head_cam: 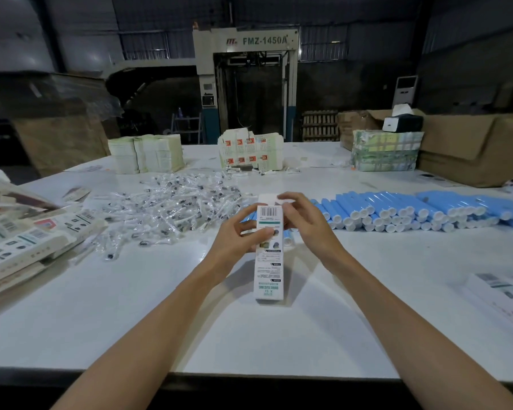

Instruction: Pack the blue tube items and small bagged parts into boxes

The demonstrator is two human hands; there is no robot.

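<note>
White box (269, 263) in left hand (241, 232) and right hand (306, 221)

A slim white printed box (268, 255) is pointing away at centre, far flap up; white-capped blue tubes (412, 210) are lying stacked to its right, clear bagged parts (172, 205) heaping left.
</note>
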